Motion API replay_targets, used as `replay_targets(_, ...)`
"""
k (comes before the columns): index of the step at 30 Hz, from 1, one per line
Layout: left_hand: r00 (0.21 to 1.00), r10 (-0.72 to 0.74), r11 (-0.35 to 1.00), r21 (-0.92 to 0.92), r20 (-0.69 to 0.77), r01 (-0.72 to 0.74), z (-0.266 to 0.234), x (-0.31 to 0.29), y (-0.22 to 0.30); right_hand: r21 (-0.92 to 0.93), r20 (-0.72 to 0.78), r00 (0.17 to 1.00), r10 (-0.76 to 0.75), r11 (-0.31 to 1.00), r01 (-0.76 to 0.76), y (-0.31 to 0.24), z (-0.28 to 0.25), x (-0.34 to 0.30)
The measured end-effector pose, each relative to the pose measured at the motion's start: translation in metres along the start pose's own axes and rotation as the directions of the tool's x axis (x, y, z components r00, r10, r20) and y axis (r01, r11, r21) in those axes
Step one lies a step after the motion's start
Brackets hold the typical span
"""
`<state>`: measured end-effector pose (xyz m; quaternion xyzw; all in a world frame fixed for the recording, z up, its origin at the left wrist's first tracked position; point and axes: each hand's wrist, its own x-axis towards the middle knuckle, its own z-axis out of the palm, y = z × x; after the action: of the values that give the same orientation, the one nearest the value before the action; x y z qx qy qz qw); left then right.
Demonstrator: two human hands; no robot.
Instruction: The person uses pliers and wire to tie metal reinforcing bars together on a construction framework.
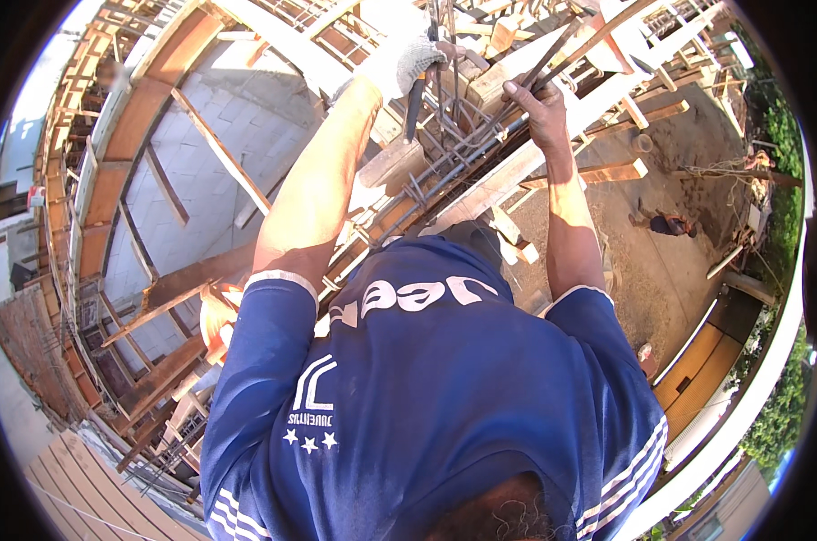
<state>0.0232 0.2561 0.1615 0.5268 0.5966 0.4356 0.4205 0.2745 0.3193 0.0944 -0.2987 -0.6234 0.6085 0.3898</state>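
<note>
My left hand [412,65], in a pale knit work glove, is closed around a tool with a black handle [414,113]; its working end is hidden by the glove and the bars. Beside it, upright dark steel bars [448,68] rise out of a long reinforcement cage [445,167]. Bare and closed, my right hand [540,110] grips a slanting steel rebar [573,56] that runs up to the upper right. The cage lies in a narrow timber form [485,189] in front of my body.
Left of me, below, is a pale block surface [219,135] crossed by wooden props [219,149] and a curved orange-brown form [124,180]. On the right, far below, a person [672,224] is on bare ground [638,288]. Timber ends [620,171] jut out on that side.
</note>
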Motion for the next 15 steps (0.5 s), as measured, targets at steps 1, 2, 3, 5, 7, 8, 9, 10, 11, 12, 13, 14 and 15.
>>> replay_targets(1,0.996,-0.017,0.999,0.041,0.091,0.013,-0.004,0.001,0.005,0.025,-0.006,1.0,-0.012,1.0,0.012,0.002,0.001,-0.001)
replay_targets(2,0.993,-0.08,0.992,0.106,0.083,0.071,-0.004,-0.001,0.01,0.05,-0.011,1.0,-0.024,0.998,0.025,0.004,0.001,-0.001)
replay_targets(3,0.996,-0.065,0.997,0.048,0.06,0.063,0.001,-0.005,0.011,0.075,-0.016,0.999,-0.037,0.996,0.038,0.007,0.001,-0.001)
replay_targets(5,0.999,-0.034,0.998,-0.057,0.006,0.034,0.008,-0.012,0.02,0.081,-0.073,0.988,-0.134,0.987,0.14,0.011,0.002,0.002)
replay_targets(7,0.997,0.058,0.995,-0.081,-0.041,-0.061,0.018,-0.027,0.025,0.107,-0.119,0.978,-0.172,0.977,0.184,0.008,0.006,-0.005)
replay_targets(8,0.996,0.067,0.996,-0.055,-0.062,-0.071,0.021,-0.034,0.025,0.064,-0.138,0.975,-0.176,0.98,0.186,0.006,0.013,-0.011)
replay_targets(9,0.994,0.077,0.996,-0.028,-0.081,-0.08,0.022,-0.037,0.023,0.022,-0.157,0.972,-0.176,0.983,0.182,0.001,0.017,-0.011)
replay_targets(10,0.987,0.08,0.992,-0.083,-0.142,-0.093,0.021,-0.037,0.021,-0.02,-0.178,0.968,-0.178,0.984,0.177,-0.006,0.021,-0.009)
replay_targets(11,0.988,0.066,0.997,-0.037,-0.138,-0.072,0.02,-0.038,0.019,-0.062,-0.198,0.963,-0.18,0.983,0.171,-0.008,0.024,-0.008)
replay_targets(12,0.99,0.052,0.999,0.01,-0.134,-0.051,0.021,-0.039,0.017,-0.132,-0.234,0.955,-0.182,0.979,0.154,-0.005,0.026,-0.005)
replay_targets(13,0.991,0.038,0.998,0.052,-0.129,-0.032,0.022,-0.039,0.019,-0.136,-0.242,0.955,-0.175,0.98,0.145,-0.004,0.025,-0.004)
replay_targets(14,0.996,0.059,0.998,0.028,-0.061,-0.058,0.018,-0.037,0.022,-0.14,-0.249,0.954,-0.168,0.981,0.136,-0.002,0.022,-0.003)
replay_targets(15,0.997,0.065,0.997,0.034,-0.035,-0.064,0.016,-0.034,0.026,-0.144,-0.258,0.953,-0.16,0.982,0.126,-0.001,0.021,-0.003)
